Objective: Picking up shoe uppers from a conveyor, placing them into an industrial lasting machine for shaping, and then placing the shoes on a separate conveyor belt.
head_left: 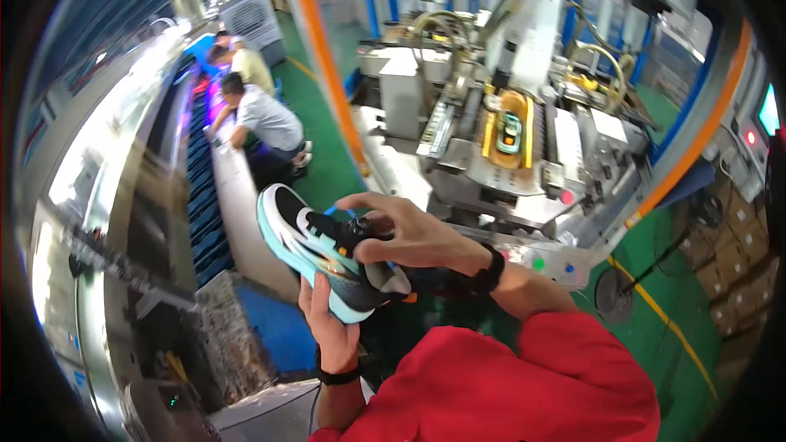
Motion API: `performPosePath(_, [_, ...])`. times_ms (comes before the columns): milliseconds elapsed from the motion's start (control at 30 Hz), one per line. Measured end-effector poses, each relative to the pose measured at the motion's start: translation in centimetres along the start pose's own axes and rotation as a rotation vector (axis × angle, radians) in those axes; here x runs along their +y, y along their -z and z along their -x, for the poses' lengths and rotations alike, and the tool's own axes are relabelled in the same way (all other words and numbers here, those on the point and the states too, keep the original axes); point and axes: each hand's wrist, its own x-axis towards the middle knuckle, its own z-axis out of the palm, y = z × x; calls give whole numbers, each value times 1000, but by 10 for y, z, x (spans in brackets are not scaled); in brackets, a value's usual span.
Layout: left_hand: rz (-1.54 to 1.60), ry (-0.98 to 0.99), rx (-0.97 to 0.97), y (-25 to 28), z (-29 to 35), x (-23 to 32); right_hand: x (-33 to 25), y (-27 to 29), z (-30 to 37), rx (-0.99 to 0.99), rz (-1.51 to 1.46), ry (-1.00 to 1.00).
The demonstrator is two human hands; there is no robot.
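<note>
A sneaker in black and white with a pale mint sole is held up in front of me, its toe toward the upper left. My left hand grips it from below, fingers against the sole near the heel. Above the shoe's opening, my right hand curls its thumb and fingers about the black tongue and laces. The fingertips partly hide what they pinch there. Each wrist wears a dark band.
A machine stands ahead, with a mint-and-black shoe part in its yellow-sided holder. Orange posts frame it. A conveyor runs along the left, where several people work. Cardboard boxes are stacked at right.
</note>
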Motion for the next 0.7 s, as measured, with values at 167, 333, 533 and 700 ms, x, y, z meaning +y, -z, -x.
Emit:
performPosePath(167, [-204, 292, -201, -97, -27, -102, 70, 88, 93, 771, 185, 38])
performPosePath(333, [-104, 743, -532, -189, -62, -189, 74, 177, 181, 1156, 83, 6])
performPosePath(533, [-476, 521, -538, -277, -153, -359, 76, 250, 259, 1499, 46, 85])
performPosePath(700, [-1054, 192, -445, -331, -205, -459, 64, 264, 302, 1733, 164, 28])
